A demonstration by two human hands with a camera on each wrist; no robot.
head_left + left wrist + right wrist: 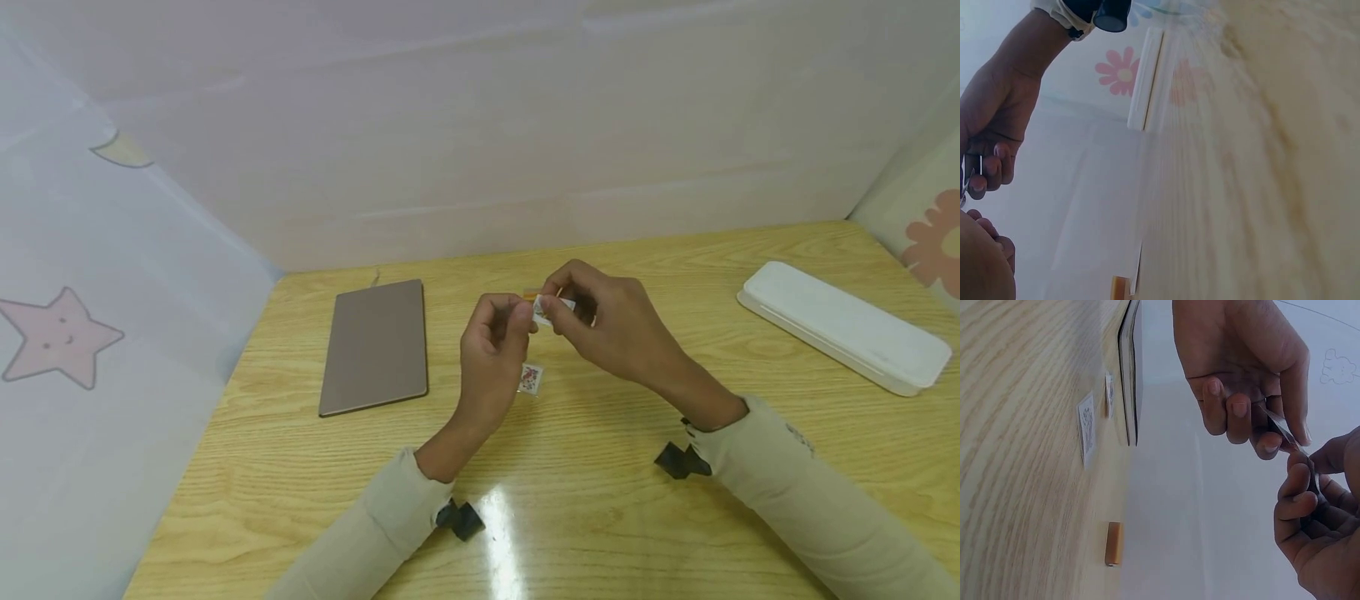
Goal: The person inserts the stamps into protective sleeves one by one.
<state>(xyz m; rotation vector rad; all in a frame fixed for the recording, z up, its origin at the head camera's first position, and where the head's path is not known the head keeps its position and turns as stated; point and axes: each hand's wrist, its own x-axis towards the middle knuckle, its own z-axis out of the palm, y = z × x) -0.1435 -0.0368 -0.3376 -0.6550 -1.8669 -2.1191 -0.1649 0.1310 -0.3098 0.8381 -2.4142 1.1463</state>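
Observation:
Both hands meet above the table and pinch a small, thin white printed square (545, 312) between thumbs and fingers. My right hand (611, 321) grips its right side, and my left hand (491, 342) holds its left edge. From the right wrist, the piece (1279, 425) appears edge-on as a thin, bent sheet between the fingertips. Another printed square (530, 379) lies on the table just below the left hand, which partly covers it. Two such squares show in the right wrist view, a nearer one (1087, 425) and a farther one (1109, 397).
On the left lies a flat taupe notebook (375, 346). At the right, a long white case (843, 325) sits at an angle. A small orange block (1114, 544) stands on the table, mostly behind the hands in the head view. A pale cloth wall (525, 125) borders the table's back.

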